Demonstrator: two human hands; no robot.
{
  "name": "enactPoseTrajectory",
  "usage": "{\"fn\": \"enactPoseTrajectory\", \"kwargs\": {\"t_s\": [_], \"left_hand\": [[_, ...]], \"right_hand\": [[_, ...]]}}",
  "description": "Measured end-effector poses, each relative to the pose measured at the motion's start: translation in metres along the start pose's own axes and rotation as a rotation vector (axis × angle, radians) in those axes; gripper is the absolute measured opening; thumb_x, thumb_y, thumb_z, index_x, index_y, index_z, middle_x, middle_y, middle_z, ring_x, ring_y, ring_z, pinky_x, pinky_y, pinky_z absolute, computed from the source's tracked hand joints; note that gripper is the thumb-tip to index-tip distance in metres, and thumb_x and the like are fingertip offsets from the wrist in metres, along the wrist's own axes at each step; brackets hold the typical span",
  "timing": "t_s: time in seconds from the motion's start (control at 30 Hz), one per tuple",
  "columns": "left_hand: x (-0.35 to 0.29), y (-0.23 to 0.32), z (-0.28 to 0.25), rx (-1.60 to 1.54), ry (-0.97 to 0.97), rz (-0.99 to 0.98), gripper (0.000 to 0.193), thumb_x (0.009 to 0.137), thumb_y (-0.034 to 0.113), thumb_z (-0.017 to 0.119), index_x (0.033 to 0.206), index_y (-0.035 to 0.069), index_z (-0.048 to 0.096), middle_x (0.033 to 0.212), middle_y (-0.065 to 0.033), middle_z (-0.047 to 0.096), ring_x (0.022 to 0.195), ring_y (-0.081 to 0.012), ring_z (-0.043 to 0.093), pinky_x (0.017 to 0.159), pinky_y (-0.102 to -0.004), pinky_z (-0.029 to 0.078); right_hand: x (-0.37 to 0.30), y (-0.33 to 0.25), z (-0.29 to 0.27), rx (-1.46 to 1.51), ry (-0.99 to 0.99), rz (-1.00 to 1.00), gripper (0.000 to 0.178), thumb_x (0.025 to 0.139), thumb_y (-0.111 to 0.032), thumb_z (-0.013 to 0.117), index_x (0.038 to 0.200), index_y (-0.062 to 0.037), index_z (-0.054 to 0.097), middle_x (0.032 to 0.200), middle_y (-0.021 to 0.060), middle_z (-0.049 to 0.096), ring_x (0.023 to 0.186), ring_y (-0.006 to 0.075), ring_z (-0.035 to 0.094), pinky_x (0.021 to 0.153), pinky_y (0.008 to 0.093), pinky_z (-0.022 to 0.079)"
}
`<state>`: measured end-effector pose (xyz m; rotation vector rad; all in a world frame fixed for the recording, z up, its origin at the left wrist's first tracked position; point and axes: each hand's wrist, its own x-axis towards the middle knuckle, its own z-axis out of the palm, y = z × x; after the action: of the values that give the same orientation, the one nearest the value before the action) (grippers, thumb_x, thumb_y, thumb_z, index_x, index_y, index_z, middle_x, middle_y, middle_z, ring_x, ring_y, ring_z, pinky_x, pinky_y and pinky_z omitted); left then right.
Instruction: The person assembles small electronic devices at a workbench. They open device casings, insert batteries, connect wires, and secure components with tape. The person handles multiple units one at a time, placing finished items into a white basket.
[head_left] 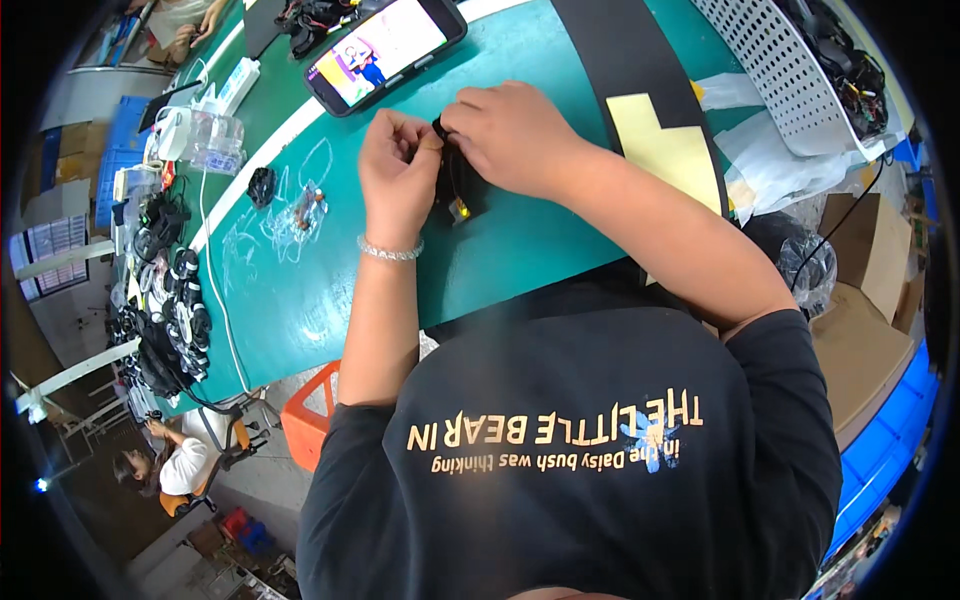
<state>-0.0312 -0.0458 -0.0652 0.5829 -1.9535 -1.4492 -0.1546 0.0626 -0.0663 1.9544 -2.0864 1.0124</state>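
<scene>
"How's the grip looking?"
"The right hand [515, 135] is pinching the black piece [440, 128] over the table [300, 310]. The left hand [400, 170] is resting curled against it; I can't tell whether it's gripping."
"Any advice?"
"Working well means holding steady, keeping the wire [454, 182] slack so the yellow part [460, 209] isn't tugging."
"Anything in the way?"
"The phone [385, 52] is crowding the far side; scraps [300, 212] are lying apart, leftward."

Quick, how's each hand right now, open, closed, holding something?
Left hand: closed, fingertips pinched together beside a small black piece; whether they grip it cannot be told.
Right hand: closed, apparently pinching that same piece.
</scene>
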Motion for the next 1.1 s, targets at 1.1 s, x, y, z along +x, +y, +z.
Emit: {"fn": "enactPoseTrajectory", "kwargs": {"t_s": [1.1], "left_hand": [[0.002, 0.006, -0.010, -0.313, -0.134, -0.136, 0.013, 0.082, -0.010, 0.044, 0.086, 0.002, 0.042, 0.085, -0.0098, 0.055, 0.080, -0.0140, 0.053, 0.077, -0.0257, 0.045]], "right_hand": [[0.000, 0.002, 0.001, 0.023, 0.069, -0.049, 0.008, 0.077, -0.007, 0.061, 0.083, -0.0113, 0.061, 0.088, 0.0053, 0.052, 0.077, 0.0244, 0.057, 0.066, 0.0379, 0.045]]}}
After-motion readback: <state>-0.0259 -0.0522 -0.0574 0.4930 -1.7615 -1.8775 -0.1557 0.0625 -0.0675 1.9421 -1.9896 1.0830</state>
